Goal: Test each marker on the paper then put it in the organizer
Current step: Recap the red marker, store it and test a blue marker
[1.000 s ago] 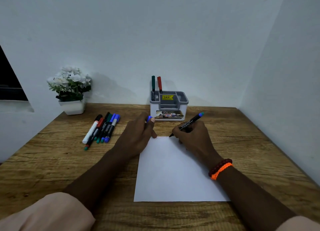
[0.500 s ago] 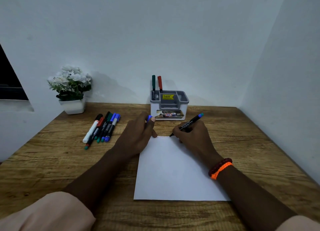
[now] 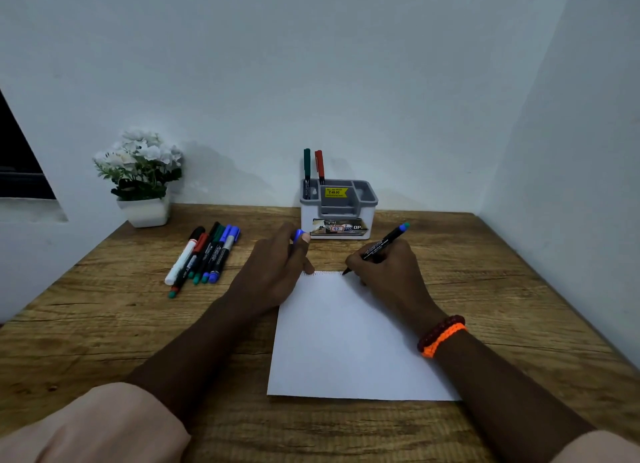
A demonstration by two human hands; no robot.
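Note:
A white sheet of paper [image 3: 346, 341] lies on the wooden desk. My right hand [image 3: 388, 272] grips an uncapped black marker with a blue end [image 3: 384, 244], its tip touching the paper's top edge. My left hand [image 3: 273, 272] rests on the paper's top-left corner and pinches the marker's blue cap [image 3: 299, 235]. The grey-and-white organizer [image 3: 337, 209] stands behind my hands, with a green marker [image 3: 307, 164] and a red marker [image 3: 319, 166] upright in its left slot. Several capped markers [image 3: 204, 258] lie in a row to the left.
A white pot of white flowers [image 3: 142, 182] stands at the back left of the desk [image 3: 104, 324]. Walls close the desk in at the back and on the right. A dark window opening is at the far left.
Hardly anything differs: both hands keep their places, and the marker tip stays at the paper's top edge with only a very slight shift.

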